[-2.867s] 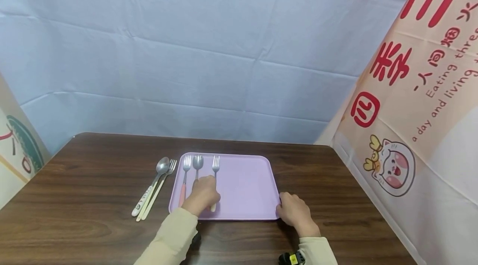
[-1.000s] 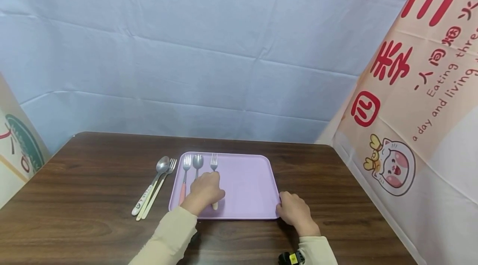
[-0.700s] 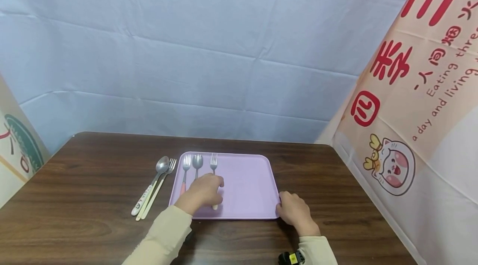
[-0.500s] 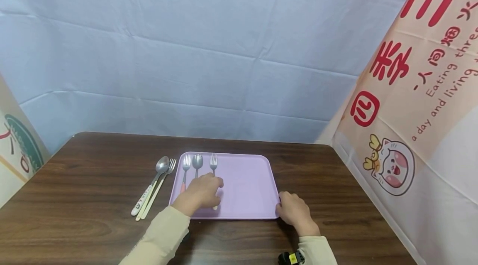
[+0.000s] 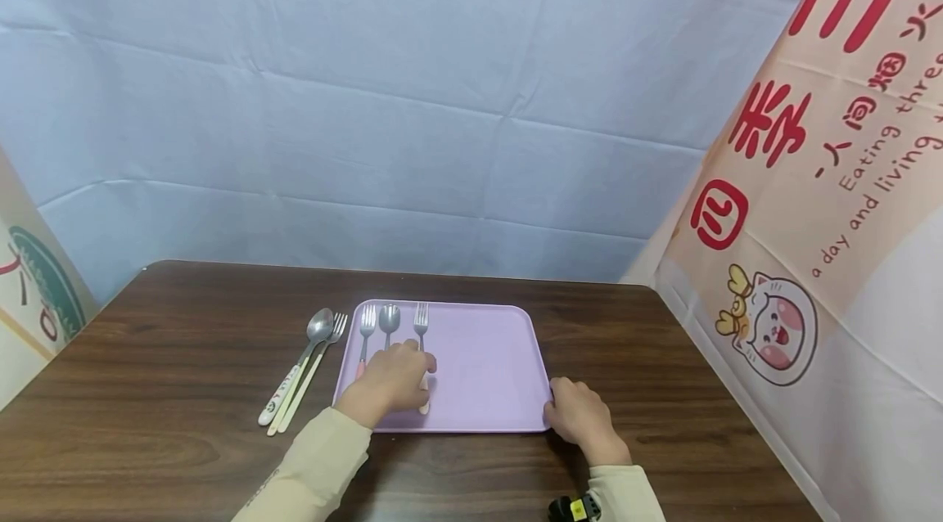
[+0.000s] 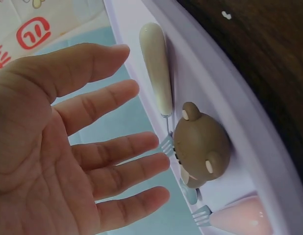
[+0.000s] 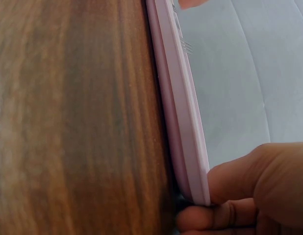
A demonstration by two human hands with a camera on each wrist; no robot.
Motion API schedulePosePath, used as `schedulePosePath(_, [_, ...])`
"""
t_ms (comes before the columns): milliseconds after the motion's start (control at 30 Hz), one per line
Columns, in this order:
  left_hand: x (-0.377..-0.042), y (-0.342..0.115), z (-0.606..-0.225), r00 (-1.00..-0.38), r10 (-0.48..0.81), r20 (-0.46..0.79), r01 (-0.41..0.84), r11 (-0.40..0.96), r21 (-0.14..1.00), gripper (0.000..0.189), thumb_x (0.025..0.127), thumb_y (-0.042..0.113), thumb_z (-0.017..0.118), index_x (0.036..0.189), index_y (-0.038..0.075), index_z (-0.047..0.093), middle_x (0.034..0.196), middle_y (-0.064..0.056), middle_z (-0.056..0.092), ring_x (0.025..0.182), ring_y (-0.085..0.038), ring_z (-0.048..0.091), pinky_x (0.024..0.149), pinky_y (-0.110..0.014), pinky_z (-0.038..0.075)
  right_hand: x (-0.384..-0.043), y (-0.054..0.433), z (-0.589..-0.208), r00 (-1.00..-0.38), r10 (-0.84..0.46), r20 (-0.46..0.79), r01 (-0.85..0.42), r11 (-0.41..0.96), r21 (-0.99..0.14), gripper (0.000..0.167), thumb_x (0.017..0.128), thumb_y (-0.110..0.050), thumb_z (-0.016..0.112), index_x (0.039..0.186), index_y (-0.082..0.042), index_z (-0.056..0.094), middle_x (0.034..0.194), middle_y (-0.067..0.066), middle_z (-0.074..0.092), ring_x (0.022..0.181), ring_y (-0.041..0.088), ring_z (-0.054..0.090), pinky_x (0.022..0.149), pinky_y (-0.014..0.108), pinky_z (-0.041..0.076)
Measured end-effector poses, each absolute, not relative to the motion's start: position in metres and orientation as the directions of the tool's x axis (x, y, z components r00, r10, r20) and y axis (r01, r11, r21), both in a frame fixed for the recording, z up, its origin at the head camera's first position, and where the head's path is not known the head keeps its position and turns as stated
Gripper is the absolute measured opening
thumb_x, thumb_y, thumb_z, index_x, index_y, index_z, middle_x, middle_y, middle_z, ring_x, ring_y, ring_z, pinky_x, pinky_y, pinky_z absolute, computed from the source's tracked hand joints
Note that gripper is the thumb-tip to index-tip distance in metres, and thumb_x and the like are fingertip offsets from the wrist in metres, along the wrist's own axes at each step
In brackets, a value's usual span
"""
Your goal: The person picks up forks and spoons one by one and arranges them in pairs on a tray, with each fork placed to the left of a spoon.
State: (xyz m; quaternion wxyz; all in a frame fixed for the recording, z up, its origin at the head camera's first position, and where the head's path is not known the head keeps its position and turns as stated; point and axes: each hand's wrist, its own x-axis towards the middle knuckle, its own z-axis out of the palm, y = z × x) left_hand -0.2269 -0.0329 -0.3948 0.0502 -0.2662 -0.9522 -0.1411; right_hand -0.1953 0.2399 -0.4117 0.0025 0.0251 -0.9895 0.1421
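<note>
A lilac tray [image 5: 486, 366] lies on the table, bearing two forks and a spoon side by side. My left hand [image 5: 390, 381] hovers over its left half; in the left wrist view its fingers are spread, apart from the cream-handled fork [image 6: 156, 68]. Beside that fork lies the spoon, its brown bear-shaped handle end [image 6: 203, 147] facing the near rim. The pink-handled fork [image 5: 367, 326] is leftmost, partly covered by the hand. My right hand [image 5: 582, 417] holds the tray's near right corner, thumb on the rim and fingers underneath in the right wrist view.
Left of the tray, a spoon [image 5: 319, 327] with a printed white handle and a cream-handled fork [image 5: 339, 330] lie bunched with another cream handle [image 5: 287, 405]. A pale blue cloth [image 5: 368, 137] hangs behind the table, and a printed cloth [image 5: 832, 260] hangs at the right.
My left hand has shifted the cream-handled fork slightly left, let go of it and drawn off a little leftward, fingers spread. The right hand has stayed at the tray's corner.
</note>
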Motion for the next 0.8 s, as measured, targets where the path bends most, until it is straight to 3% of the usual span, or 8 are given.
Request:
schedulePosePath(333, [-0.225,-0.042,-0.397,-0.850,0.477,0.223,0.510,0.851,0.124,0.023,0.063,0.019,0.071,0.085,0.012,0.068,0.075,-0.005,0.053,0.069,-0.024,0.054,0.057,-0.044,0.046,-0.196,0.240,-0.413,-0.999,-0.049,0.012,-0.051,0.957,-0.285,0.003,0.077,-0.005,0.058,0.076,-0.003,0.058,0.068,0.007,0.054,0.058,0.022,0.046,0.049,0.040,0.039])
schedulePosePath(800, [-0.225,-0.070,-0.400,-0.852,0.445,0.278,0.483,0.872,0.085,0.014,0.070,0.017,0.068,0.082,0.010,0.064,0.073,-0.005,0.051,0.064,-0.024,0.052,0.054,-0.044,0.045,-0.196,0.240,-0.413,-0.999,-0.047,0.018,-0.050,0.958,-0.282,0.003,0.077,-0.005,0.058,0.077,-0.002,0.059,0.070,0.008,0.056,0.059,0.022,0.047,0.050,0.041,0.040])
